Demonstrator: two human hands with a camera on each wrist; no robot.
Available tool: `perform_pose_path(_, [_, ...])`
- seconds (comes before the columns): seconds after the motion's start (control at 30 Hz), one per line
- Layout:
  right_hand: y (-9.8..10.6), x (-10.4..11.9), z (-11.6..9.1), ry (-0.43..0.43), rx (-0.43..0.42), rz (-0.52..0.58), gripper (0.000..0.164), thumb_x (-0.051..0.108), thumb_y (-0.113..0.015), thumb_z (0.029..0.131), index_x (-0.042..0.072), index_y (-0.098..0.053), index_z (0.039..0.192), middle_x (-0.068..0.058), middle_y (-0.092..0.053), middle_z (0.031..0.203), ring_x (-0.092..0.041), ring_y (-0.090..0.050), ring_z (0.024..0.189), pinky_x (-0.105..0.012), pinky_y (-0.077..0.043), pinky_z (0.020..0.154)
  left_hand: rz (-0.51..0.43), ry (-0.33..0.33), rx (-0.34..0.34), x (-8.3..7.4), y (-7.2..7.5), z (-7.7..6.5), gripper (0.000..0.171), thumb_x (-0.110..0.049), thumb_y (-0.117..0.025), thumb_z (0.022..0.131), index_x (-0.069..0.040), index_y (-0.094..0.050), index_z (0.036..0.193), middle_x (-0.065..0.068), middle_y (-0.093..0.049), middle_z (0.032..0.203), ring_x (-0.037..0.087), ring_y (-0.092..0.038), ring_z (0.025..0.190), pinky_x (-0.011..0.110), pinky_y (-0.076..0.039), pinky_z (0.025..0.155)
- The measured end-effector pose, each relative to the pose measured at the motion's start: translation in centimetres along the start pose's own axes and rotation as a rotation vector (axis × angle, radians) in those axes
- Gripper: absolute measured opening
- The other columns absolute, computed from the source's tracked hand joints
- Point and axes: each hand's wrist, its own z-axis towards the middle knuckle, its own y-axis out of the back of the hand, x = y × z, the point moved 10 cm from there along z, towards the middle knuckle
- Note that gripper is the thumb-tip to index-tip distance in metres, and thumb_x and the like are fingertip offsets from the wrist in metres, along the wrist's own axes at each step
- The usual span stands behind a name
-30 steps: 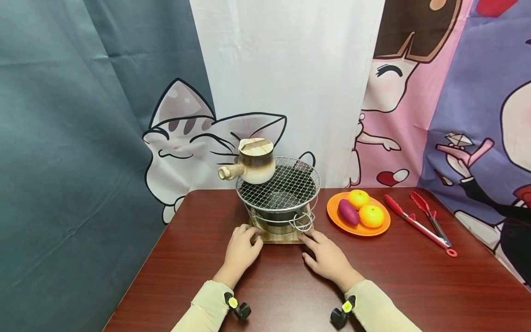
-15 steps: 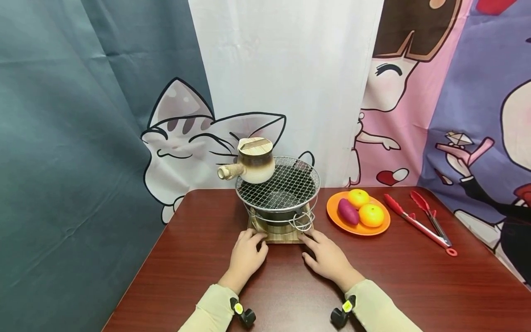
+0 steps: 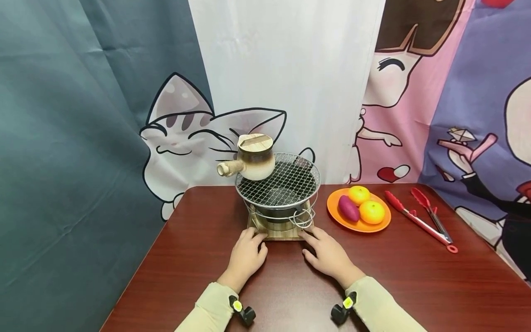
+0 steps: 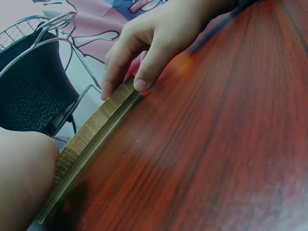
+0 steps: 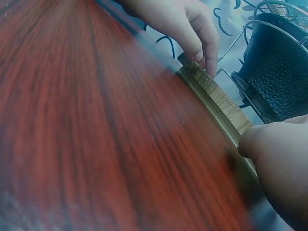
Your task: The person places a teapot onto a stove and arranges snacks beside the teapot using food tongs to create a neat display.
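Note:
A wooden base board [image 3: 284,236] carries a tabletop grill with a black bowl [image 5: 279,72] and a round wire mesh [image 3: 290,184]. On the mesh's left part stands a small brown-and-cream side-handled teapot [image 3: 258,165] with a wooden lid. My left hand [image 3: 247,255] holds the board's front edge near its left corner. The front right corner is held by my right hand [image 3: 331,258]. In the left wrist view the right thumb [image 4: 147,79] lies against the board's front edge, fingers over its top. The near hand partly hides the board in each wrist view.
An orange plate [image 3: 336,219] with two oranges [image 3: 372,212] and a purple sweet potato [image 3: 348,208] sits right of the grill. Red-handled tongs [image 3: 421,223] lie farther right. A cartoon curtain [image 3: 290,69] hangs behind the reddish-brown table [image 3: 186,258].
My left hand has shifted slightly rightward along the board's front edge since a second ago. The right hand stays where it was. The head view has tilted down slightly.

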Motion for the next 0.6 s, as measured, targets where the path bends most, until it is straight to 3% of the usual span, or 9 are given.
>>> perform_pose_path(0.33, [0.3,-0.5,0.2,0.007,-0.016,0.018,0.044,0.023,-0.076,0.086,0.011,-0.069,0.128,-0.012,-0.061,0.13,-0.031,-0.059,0.121,-0.05,-0.048,0.101,0.034,-0.025,-0.01,-0.2,0.1,0.0,0.023,-0.016,-0.068,0.082,-0.014,-0.077,0.103,0.006,-0.06,0.101,0.029,-0.059,0.105,0.043,-0.054,0.085])
perform_pose_path(0.6, [2.7,-1.0,0.2,0.054,-0.102,-0.007,0.022,0.022,-0.074,0.086,0.012,-0.076,0.106,-0.005,-0.071,0.105,-0.026,-0.066,0.102,-0.047,-0.053,0.09,0.032,-0.018,0.003,-0.1,0.0,0.0,0.024,-0.015,-0.068,0.082,-0.015,-0.077,0.104,0.005,-0.06,0.103,0.029,-0.058,0.106,0.044,-0.054,0.085])
